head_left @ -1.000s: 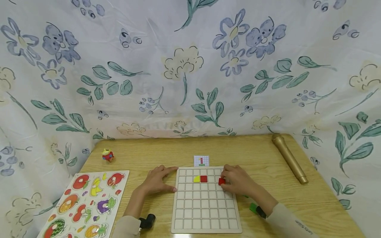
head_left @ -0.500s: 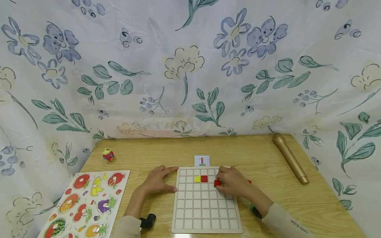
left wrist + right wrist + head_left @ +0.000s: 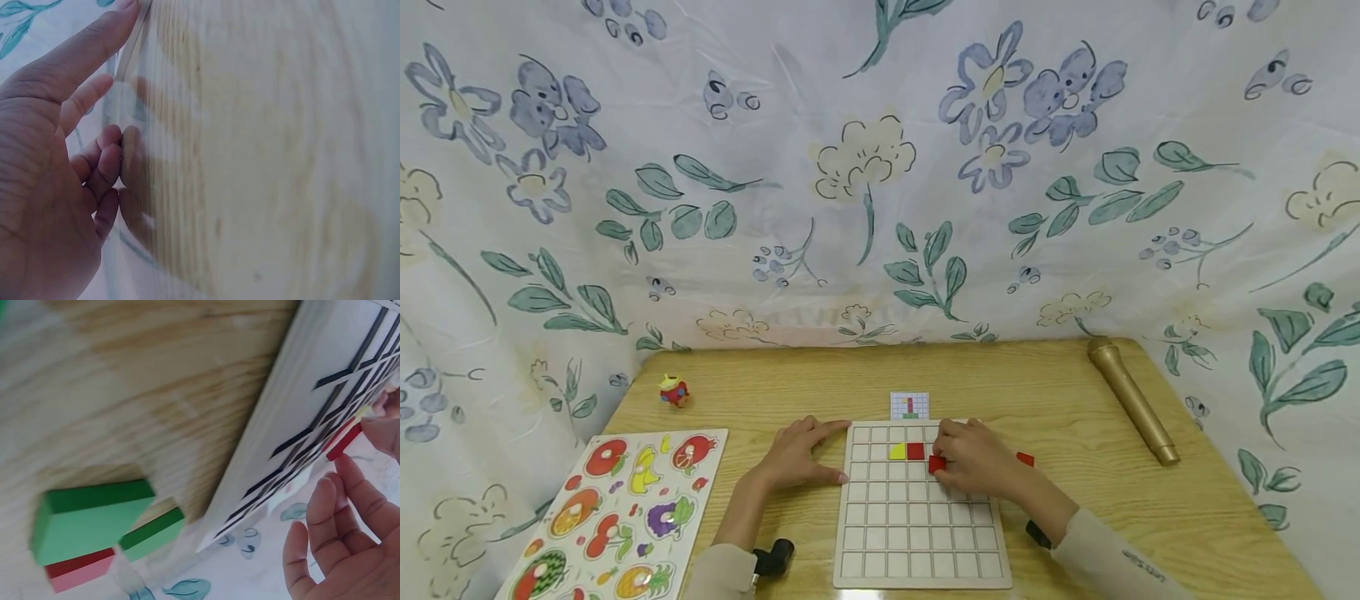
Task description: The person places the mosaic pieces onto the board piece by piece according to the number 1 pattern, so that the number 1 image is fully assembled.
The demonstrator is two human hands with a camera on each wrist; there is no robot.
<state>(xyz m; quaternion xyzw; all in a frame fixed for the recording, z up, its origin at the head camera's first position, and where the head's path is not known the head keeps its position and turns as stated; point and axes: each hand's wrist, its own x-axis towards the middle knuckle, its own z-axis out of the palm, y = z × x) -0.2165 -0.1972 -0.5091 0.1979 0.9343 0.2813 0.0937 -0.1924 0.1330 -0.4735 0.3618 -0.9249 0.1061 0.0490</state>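
Observation:
My right hand (image 3: 976, 458) pinches a red square tile (image 3: 936, 465) between thumb and fingertips, over the upper right part of the white grid board (image 3: 917, 581). In the right wrist view the same red tile (image 3: 344, 442) shows edge-on, close to the board. A yellow piece with a slanted side (image 3: 897, 452) and another red tile (image 3: 915, 451) lie side by side in the second row. My left hand (image 3: 797, 454) touches the board's left edge with thumb and index finger spread apart. In the left wrist view, the left hand's (image 3: 47, 162) other fingers bend loosely near the table.
Behind the board lies a small pattern card (image 3: 909, 403). Right of it are green blocks (image 3: 94, 519) and a red block (image 3: 80, 569). A fruit puzzle board (image 3: 625, 508), a small toy figure (image 3: 674, 391) and a gold microphone (image 3: 1131, 400) lie around the table.
My right hand has moved left across the board with the red tile, toward the red tile in the second row. A red block right of the arm has come into view. The left hand stays put.

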